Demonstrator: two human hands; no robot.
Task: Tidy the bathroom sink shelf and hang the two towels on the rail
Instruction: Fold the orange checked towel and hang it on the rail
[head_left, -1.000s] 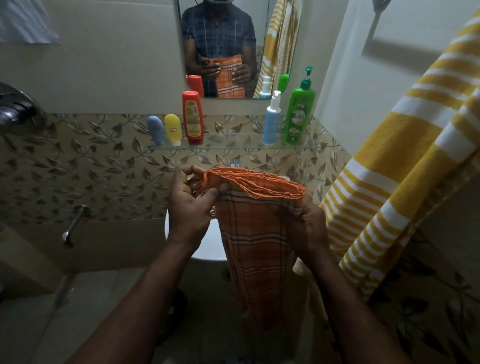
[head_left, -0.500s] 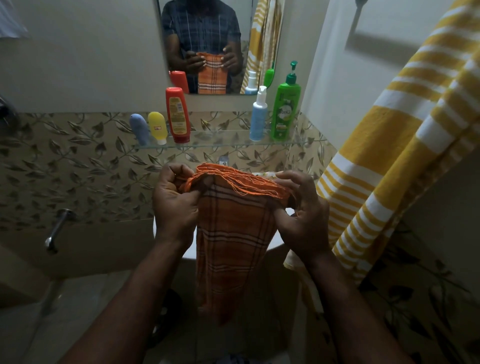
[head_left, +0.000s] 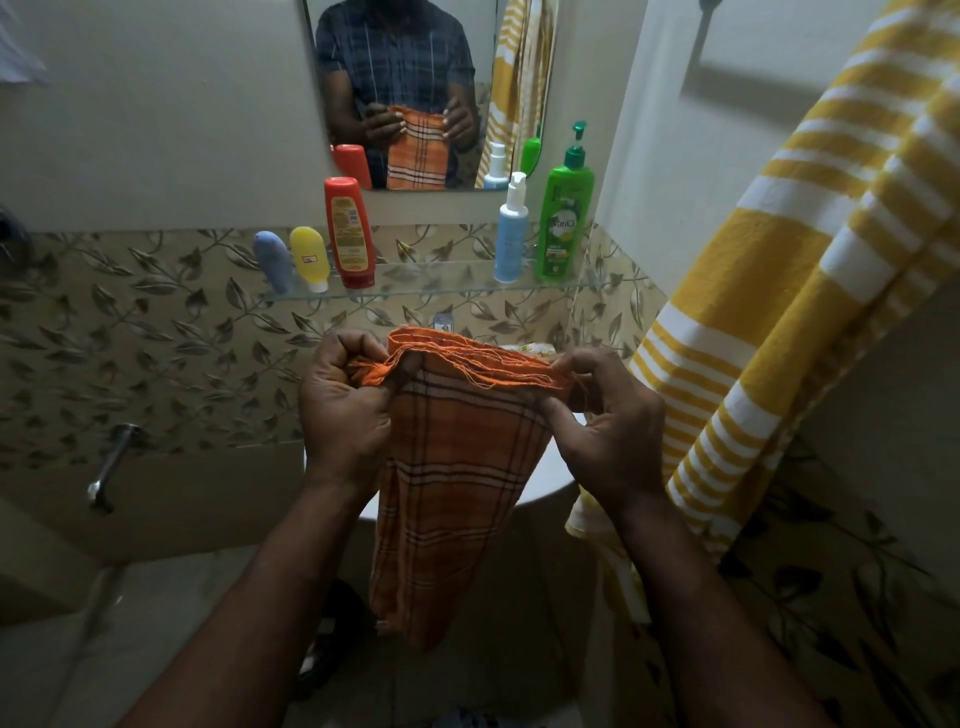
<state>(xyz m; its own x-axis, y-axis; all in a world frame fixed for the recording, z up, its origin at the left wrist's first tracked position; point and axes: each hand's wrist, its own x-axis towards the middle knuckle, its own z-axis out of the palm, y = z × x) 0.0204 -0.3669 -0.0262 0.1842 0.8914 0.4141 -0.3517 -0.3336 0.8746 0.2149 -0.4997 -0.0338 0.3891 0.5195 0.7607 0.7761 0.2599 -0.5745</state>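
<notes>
Both hands, left hand (head_left: 345, 410) and right hand (head_left: 608, 421), pinch the 2 top corners of the orange checked towel (head_left: 457, 467), held taut above the sink (head_left: 545, 478), probably squaring it for the rail.

Both arms reach forward, forearms bare; left hand (head_left: 345, 410) curls into a tight fist, thumb pressed down; right hand (head_left: 605, 421) pinches, fingers (head_left: 582, 361) arched over its thumb.

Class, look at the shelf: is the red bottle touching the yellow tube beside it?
Apart. The head view shows a narrow strip of patterned tile between the red bottle and the yellow tube along their sides.
</notes>
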